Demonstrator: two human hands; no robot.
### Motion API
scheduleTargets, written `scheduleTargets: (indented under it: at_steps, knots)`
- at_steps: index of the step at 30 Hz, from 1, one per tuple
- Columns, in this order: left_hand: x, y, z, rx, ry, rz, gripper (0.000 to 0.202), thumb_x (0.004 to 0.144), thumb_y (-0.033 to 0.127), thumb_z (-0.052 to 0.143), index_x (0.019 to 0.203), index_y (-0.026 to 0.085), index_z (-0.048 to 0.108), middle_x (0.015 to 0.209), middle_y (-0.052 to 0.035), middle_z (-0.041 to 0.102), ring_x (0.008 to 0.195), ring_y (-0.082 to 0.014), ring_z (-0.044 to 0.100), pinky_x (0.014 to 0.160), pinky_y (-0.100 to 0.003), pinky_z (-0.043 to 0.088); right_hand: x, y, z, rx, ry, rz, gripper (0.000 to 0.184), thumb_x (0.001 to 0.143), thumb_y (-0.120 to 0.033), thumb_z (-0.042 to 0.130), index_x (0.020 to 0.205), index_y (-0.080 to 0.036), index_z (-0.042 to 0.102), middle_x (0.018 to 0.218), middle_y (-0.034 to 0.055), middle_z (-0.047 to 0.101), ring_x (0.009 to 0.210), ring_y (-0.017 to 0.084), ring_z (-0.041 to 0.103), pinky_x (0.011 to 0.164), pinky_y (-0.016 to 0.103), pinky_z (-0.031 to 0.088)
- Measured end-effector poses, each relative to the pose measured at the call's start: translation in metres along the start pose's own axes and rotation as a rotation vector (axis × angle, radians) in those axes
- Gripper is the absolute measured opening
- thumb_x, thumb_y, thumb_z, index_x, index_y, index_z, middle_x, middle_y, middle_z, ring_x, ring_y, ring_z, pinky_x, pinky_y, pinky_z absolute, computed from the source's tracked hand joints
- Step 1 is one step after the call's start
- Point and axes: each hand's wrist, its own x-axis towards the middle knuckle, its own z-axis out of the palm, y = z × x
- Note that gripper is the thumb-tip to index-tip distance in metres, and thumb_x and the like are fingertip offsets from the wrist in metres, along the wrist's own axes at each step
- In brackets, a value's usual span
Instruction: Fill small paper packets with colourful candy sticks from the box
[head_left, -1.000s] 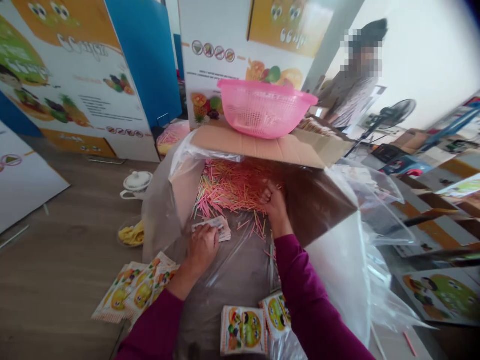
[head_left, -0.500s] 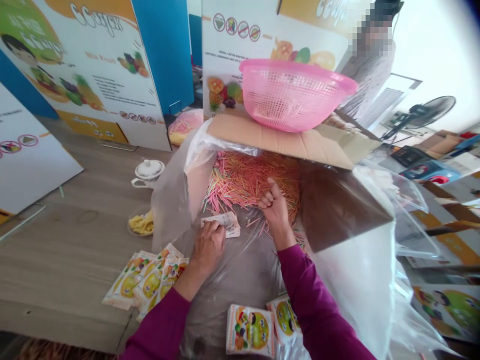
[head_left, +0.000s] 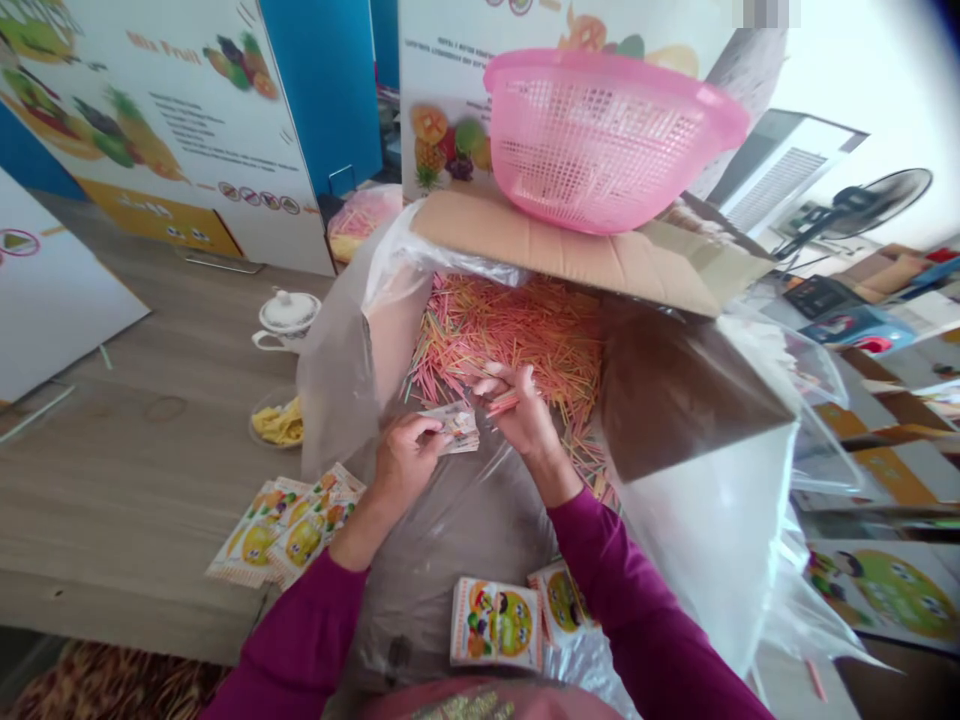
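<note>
Right hand — fingers pinched narrow on a few pink sticks, just over the heap of pink-and-yellow sticks in a plastic-lined carton. Left hand — fingers gripping a small stack of printed wrappers above the plastic liner. Pink plastic basket sits on the carton flap.

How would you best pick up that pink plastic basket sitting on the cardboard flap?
Come from above and take the rim of the pink plastic basket at its near side, fingers under the lip. The rim flares outward into a ready edge, while the basket's underside rests on the cardboard flap, leaving no way beneath it.
</note>
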Motion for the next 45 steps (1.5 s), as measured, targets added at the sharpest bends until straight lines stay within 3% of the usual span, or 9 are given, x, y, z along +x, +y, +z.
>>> scheduleTargets:
  at_steps: [8, 14, 20, 24, 27, 31, 35, 38, 45]
  knots:
    - [0.001, 0.051, -0.008, -0.532, -0.054, -0.262, 0.015, 0.07, 0.032, 0.09, 0.078, 0.021, 0.084, 0.074, -0.0002, 0.08, 0.065, -0.0173, 0.072, 0.068, -0.031, 0.063, -0.027, -0.015, 0.028, -0.248, -0.15, -0.153, 0.071, 0.093, -0.091, 0.058, 0.107, -0.026, 0.082, 0.083, 0.0066, 0.083, 0.095, 0.028, 0.082, 0.082, 0.04, 0.067]
    - [-0.004, 0.056, 0.008, -0.771, -0.004, -0.358, 0.025, 0.057, 0.034, 0.098, 0.072, 0.021, 0.084, 0.072, 0.0003, 0.08, 0.068, -0.0175, 0.073, 0.072, -0.033, 0.065, -0.035, -0.024, 0.021, -0.507, -0.273, -0.137, 0.059, 0.09, -0.085, 0.07, 0.093, -0.029, 0.086, 0.118, 0.0082, 0.084, 0.127, 0.031, 0.074, 0.122, 0.049, 0.052]
    - [-0.009, 0.058, 0.024, -1.082, -0.063, -0.523, 0.038, 0.052, 0.037, 0.105, 0.081, 0.021, 0.086, 0.081, -0.0004, 0.083, 0.077, -0.0191, 0.077, 0.08, -0.037, 0.067, -0.038, -0.037, 0.021, -0.296, -0.198, -0.146, 0.072, 0.086, -0.087, 0.073, 0.129, -0.029, 0.081, 0.136, 0.0107, 0.079, 0.125, 0.031, 0.074, 0.112, 0.051, 0.058]
    - [-0.012, 0.066, 0.024, -1.212, -0.141, -0.532, 0.04, 0.058, 0.043, 0.105, 0.086, 0.021, 0.086, 0.089, -0.0025, 0.085, 0.084, -0.0219, 0.08, 0.084, -0.04, 0.068, -0.044, -0.024, 0.024, -0.367, -0.117, -0.139, 0.065, 0.096, -0.084, 0.062, 0.115, -0.027, 0.086, 0.119, 0.0102, 0.084, 0.116, 0.029, 0.077, 0.101, 0.045, 0.063]
    - [-0.016, 0.067, 0.025, -1.21, -0.146, -0.498, 0.043, 0.063, 0.048, 0.104, 0.091, 0.021, 0.087, 0.093, -0.0034, 0.086, 0.086, -0.0224, 0.08, 0.085, -0.04, 0.068, -0.052, -0.016, 0.022, -0.458, -0.074, -0.197, 0.054, 0.102, -0.074, 0.062, 0.114, -0.027, 0.087, 0.115, 0.0082, 0.084, 0.11, 0.027, 0.078, 0.097, 0.042, 0.064]
    - [-0.019, 0.065, 0.025, -1.173, -0.12, -0.481, 0.042, 0.063, 0.05, 0.104, 0.09, 0.022, 0.087, 0.091, -0.0027, 0.085, 0.084, -0.0202, 0.079, 0.082, -0.036, 0.066, -0.066, -0.027, 0.02, -0.609, -0.112, -0.405, 0.05, 0.11, -0.066, 0.055, 0.149, -0.04, 0.072, 0.152, 0.0027, 0.072, 0.132, 0.027, 0.072, 0.109, 0.046, 0.062]
    - [-0.02, 0.068, 0.018, -1.117, -0.136, -0.402, 0.037, 0.066, 0.048, 0.101, 0.087, 0.022, 0.086, 0.088, -0.002, 0.084, 0.084, -0.0195, 0.077, 0.085, -0.035, 0.064, -0.075, -0.049, 0.017, -0.938, -0.39, -0.333, 0.051, 0.105, -0.064, 0.065, 0.148, -0.039, 0.074, 0.15, 0.0029, 0.073, 0.142, 0.029, 0.066, 0.125, 0.049, 0.052]
    - [-0.024, 0.071, 0.008, -1.025, -0.137, -0.366, 0.038, 0.072, 0.052, 0.097, 0.091, 0.02, 0.087, 0.094, -0.0039, 0.085, 0.09, -0.0219, 0.078, 0.088, -0.036, 0.063, -0.079, -0.054, 0.009, -0.938, -0.303, -0.365, 0.052, 0.101, -0.055, 0.074, 0.15, -0.036, 0.073, 0.147, 0.0048, 0.074, 0.133, 0.027, 0.07, 0.118, 0.046, 0.056]
    - [-0.064, 0.065, -0.028, -0.607, -0.009, -0.294, 0.025, 0.083, 0.046, 0.087, 0.094, 0.023, 0.086, 0.104, -0.006, 0.085, 0.105, -0.0269, 0.078, 0.095, -0.036, 0.063, -0.099, -0.013, 0.011, -0.943, -0.325, -0.226, 0.02, 0.101, -0.031, 0.07, 0.093, -0.027, 0.089, 0.085, 0.0021, 0.082, 0.076, 0.022, 0.074, 0.074, 0.034, 0.059]
